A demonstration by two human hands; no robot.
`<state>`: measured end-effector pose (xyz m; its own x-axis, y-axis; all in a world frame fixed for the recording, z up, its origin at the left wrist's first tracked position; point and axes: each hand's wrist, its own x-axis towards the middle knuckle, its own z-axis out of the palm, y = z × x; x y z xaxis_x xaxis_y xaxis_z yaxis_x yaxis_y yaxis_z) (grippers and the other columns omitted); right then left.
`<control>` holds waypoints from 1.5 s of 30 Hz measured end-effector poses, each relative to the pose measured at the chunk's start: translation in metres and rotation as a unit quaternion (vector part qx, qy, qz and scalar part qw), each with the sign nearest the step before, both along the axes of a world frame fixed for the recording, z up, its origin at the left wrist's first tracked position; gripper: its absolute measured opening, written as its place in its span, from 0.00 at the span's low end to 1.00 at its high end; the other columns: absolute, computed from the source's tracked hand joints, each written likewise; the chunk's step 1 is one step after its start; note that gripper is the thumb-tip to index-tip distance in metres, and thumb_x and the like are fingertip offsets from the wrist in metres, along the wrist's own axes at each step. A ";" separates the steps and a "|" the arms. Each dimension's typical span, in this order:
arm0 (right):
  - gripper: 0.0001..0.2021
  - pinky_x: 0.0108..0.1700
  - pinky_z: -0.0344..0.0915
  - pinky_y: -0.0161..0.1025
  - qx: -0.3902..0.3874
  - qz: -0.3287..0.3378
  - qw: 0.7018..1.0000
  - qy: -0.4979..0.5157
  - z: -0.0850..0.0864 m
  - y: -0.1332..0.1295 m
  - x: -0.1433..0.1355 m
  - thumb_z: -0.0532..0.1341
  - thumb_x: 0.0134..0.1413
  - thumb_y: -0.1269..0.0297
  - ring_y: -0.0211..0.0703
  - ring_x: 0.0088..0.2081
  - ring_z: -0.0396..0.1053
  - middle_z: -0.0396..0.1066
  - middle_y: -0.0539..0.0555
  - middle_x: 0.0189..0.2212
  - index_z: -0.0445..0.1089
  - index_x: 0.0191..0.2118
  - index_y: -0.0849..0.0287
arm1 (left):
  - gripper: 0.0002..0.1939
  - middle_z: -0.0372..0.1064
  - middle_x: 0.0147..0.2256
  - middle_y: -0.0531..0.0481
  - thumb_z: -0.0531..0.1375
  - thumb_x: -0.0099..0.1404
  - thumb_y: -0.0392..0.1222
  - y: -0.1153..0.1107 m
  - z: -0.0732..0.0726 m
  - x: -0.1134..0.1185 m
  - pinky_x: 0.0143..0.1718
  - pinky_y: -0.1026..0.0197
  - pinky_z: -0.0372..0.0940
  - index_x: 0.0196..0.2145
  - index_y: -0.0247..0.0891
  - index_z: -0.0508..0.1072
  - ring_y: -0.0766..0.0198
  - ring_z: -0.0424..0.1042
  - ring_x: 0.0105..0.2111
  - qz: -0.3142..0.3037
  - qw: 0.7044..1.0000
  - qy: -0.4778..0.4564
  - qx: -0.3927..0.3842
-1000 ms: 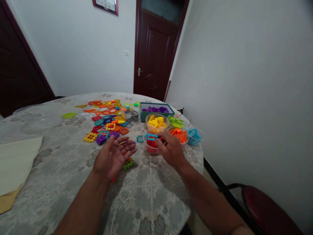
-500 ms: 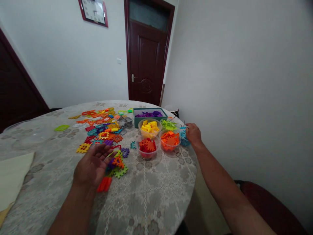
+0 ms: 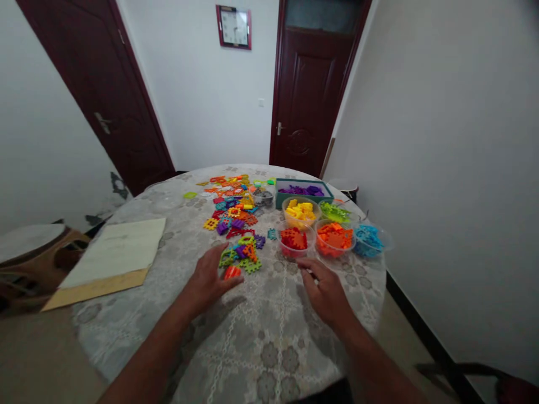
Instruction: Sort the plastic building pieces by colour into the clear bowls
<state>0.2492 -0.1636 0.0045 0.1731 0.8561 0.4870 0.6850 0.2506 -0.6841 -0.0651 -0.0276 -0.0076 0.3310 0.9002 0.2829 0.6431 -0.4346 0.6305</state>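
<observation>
My left hand (image 3: 209,276) is open, thumb spread from the fingers, beside the near heap of plastic building pieces. Red-orange pieces (image 3: 232,272) show between thumb and fingers; I cannot tell whether the hand touches them. Just beyond are lime-green gear-edged pieces (image 3: 252,266) and an orange one (image 3: 251,252). My right hand (image 3: 323,289) hovers with curled fingers just in front of the clear bowl of red pieces (image 3: 293,240). Anything inside its fingers is hidden. To the right stand bowls of orange pieces (image 3: 334,238) and blue pieces (image 3: 369,241).
Behind are a bowl of yellow pieces (image 3: 300,211), one of green pieces (image 3: 334,212), a bowl of grey pieces (image 3: 263,196) and a teal box (image 3: 281,199) holding purple pieces. Mixed pieces (image 3: 231,203) spread over the patterned tablecloth. A paper pad (image 3: 113,252) lies left.
My right hand has come back from the blue bowl to the front of the red one. My left hand has turned from palm-up to palm-down by the near heap. The view has swung left.
</observation>
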 end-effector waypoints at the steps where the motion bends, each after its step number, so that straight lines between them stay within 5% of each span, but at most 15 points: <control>1: 0.17 0.61 0.72 0.50 -0.022 0.034 0.999 -0.009 -0.002 0.003 -0.012 0.56 0.68 0.66 0.50 0.57 0.77 0.79 0.59 0.55 0.77 0.56 0.55 | 0.54 0.58 0.72 0.31 0.75 0.52 0.58 -0.005 -0.012 -0.003 0.71 0.33 0.54 0.71 0.39 0.63 0.33 0.57 0.72 0.004 0.999 0.048 0.014; 4: 0.22 0.68 0.68 0.55 -0.049 0.092 0.993 -0.054 -0.011 0.026 -0.040 0.56 0.69 0.64 0.53 0.65 0.71 0.74 0.63 0.63 0.72 0.65 0.58 | 0.62 0.51 0.74 0.28 0.77 0.48 0.60 -0.012 -0.040 -0.002 0.71 0.33 0.54 0.74 0.40 0.58 0.27 0.51 0.74 0.025 0.988 0.150 0.039; 8: 0.28 0.73 0.59 0.59 -0.074 0.095 0.987 -0.107 -0.019 0.077 -0.077 0.57 0.70 0.58 0.59 0.72 0.61 0.64 0.69 0.70 0.65 0.70 0.64 | 0.63 0.53 0.73 0.26 0.75 0.52 0.64 0.001 -0.050 0.014 0.70 0.32 0.54 0.75 0.40 0.54 0.27 0.53 0.73 0.038 0.980 0.177 0.087; 13: 0.31 0.74 0.49 0.63 -0.102 -0.005 0.986 -0.131 -0.019 0.143 -0.117 0.57 0.71 0.52 0.65 0.76 0.51 0.58 0.72 0.73 0.63 0.71 0.66 | 0.55 0.60 0.68 0.28 0.74 0.55 0.57 0.027 -0.048 0.034 0.68 0.32 0.56 0.73 0.40 0.58 0.32 0.60 0.69 -0.003 0.979 0.161 0.124; 19: 0.33 0.68 0.49 0.75 -0.184 -0.130 0.971 -0.077 -0.022 0.194 -0.117 0.58 0.70 0.48 0.77 0.75 0.48 0.56 0.79 0.72 0.63 0.70 0.65 | 0.61 0.61 0.67 0.25 0.74 0.50 0.67 0.029 -0.050 0.041 0.68 0.30 0.54 0.73 0.37 0.60 0.28 0.59 0.68 0.008 0.979 0.164 0.120; 24: 0.28 0.67 0.51 0.71 -0.161 -0.137 0.972 -0.101 -0.030 0.190 -0.120 0.58 0.70 0.47 0.74 0.68 0.60 0.67 0.75 0.65 0.71 0.64 0.61 | 0.58 0.65 0.63 0.29 0.74 0.53 0.63 0.027 -0.046 0.043 0.66 0.32 0.57 0.73 0.37 0.58 0.33 0.64 0.64 -0.013 0.982 0.127 0.138; 31: 0.23 0.66 0.57 0.58 -0.131 -0.064 0.979 -0.145 -0.034 0.159 -0.131 0.53 0.75 0.55 0.63 0.66 0.63 0.66 0.70 0.66 0.71 0.65 0.60 | 0.43 0.67 0.60 0.30 0.67 0.60 0.43 0.027 -0.045 0.044 0.65 0.37 0.61 0.70 0.34 0.58 0.39 0.68 0.61 -0.029 0.981 0.084 0.171; 39: 0.20 0.66 0.62 0.51 -0.058 -0.005 0.998 -0.011 -0.040 0.149 -0.129 0.53 0.70 0.65 0.54 0.60 0.69 0.74 0.64 0.56 0.73 0.60 0.61 | 0.40 0.66 0.62 0.34 0.61 0.60 0.34 0.027 -0.043 0.042 0.66 0.40 0.63 0.70 0.38 0.59 0.45 0.67 0.62 -0.080 0.981 0.014 0.176; 45: 0.20 0.68 0.63 0.51 -0.019 0.002 0.997 0.070 -0.041 0.139 -0.129 0.54 0.64 0.67 0.54 0.60 0.69 0.72 0.64 0.56 0.73 0.57 0.59 | 0.33 0.69 0.58 0.34 0.62 0.60 0.36 0.026 -0.039 0.044 0.63 0.40 0.64 0.64 0.38 0.67 0.45 0.68 0.59 -0.058 0.985 0.023 0.160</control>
<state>0.1202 -0.0250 -0.0367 0.2338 0.8741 0.4258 0.5821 0.2250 -0.7814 -0.0209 -0.0015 -0.0461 0.4456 0.7223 0.5289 0.6014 -0.6792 0.4208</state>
